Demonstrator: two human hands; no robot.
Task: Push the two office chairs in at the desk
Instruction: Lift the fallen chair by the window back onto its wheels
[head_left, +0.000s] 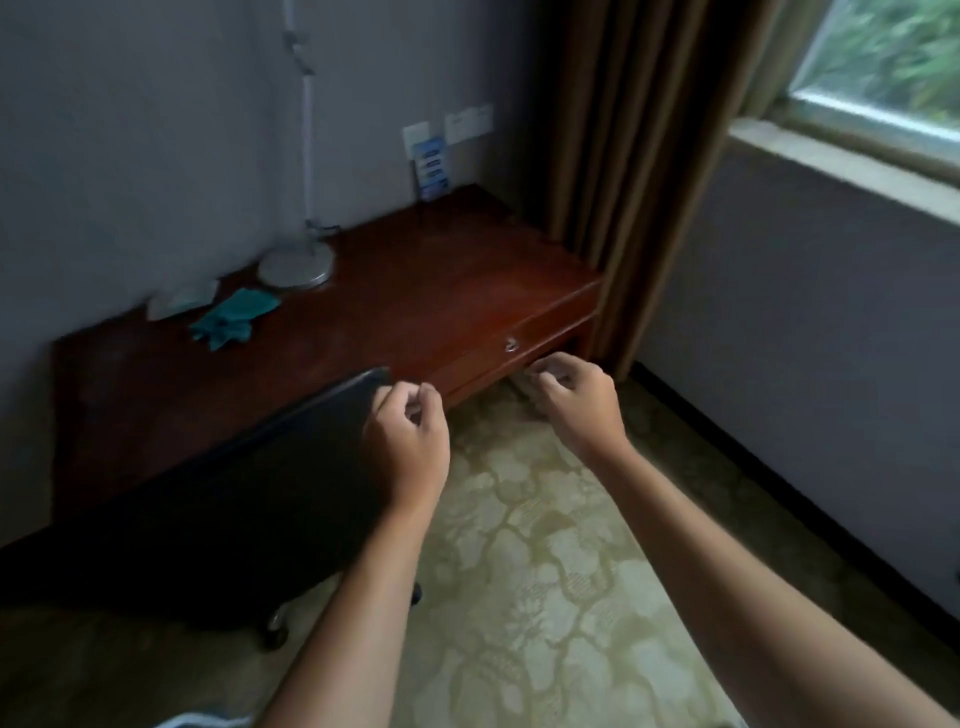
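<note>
Chair (218, 514) beside curled left hand (410, 447) (both hands empty).

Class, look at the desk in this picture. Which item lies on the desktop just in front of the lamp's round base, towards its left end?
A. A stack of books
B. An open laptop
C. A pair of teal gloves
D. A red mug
C: a crumpled pair of teal gloves lies on the wooden desk, beside the lamp base; no laptop, mug or books appear there.
</note>
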